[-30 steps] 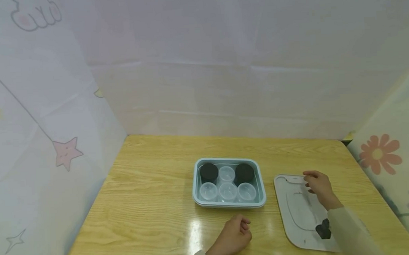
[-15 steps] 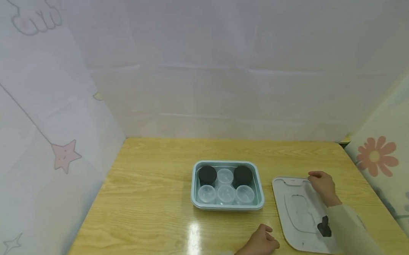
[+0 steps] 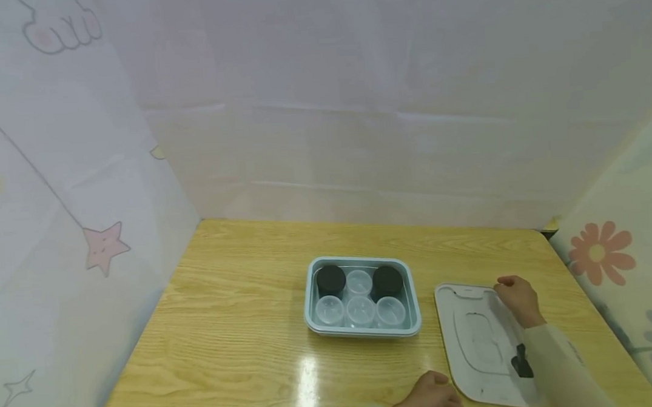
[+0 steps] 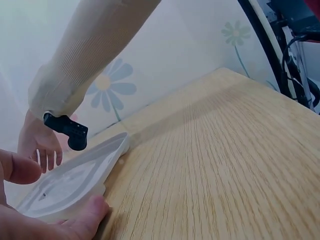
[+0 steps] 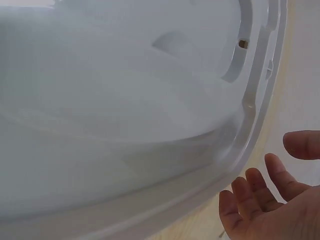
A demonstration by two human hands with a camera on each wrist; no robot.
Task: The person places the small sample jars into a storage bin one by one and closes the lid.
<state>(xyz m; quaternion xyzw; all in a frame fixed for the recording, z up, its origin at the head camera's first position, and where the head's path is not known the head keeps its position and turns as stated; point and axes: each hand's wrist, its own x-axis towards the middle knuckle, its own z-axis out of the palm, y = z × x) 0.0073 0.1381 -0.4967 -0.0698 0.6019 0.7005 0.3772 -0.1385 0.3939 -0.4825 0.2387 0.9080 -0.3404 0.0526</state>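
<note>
A white plastic lid [image 3: 481,342] with rounded corners and raised ridges lies on the right of the table. My left hand [image 3: 430,396] is at its near left corner. In the left wrist view the fingertips [image 4: 92,215] are at the lid's edge, while the thumb stays apart from it; whether they touch is hard to tell. Beside the far right corner is my right hand [image 3: 518,298]. Its relaxed fingers [image 5: 252,192] lie along the lid's rim in the right wrist view, with the thumb held away. Neither hand grips anything.
A pale blue tray [image 3: 364,332] stands mid-table, holding two black round pieces [image 3: 331,280] and several clear cups [image 3: 360,311]. A small black device [image 4: 70,131] hangs from the right sleeve above the lid. Patterned cloth [image 3: 323,137] encloses the table's back and sides.
My left hand has moved right and nearer the front edge, up to the lid's corner. My right hand has shifted slightly right and down to the lid's far right corner.
</note>
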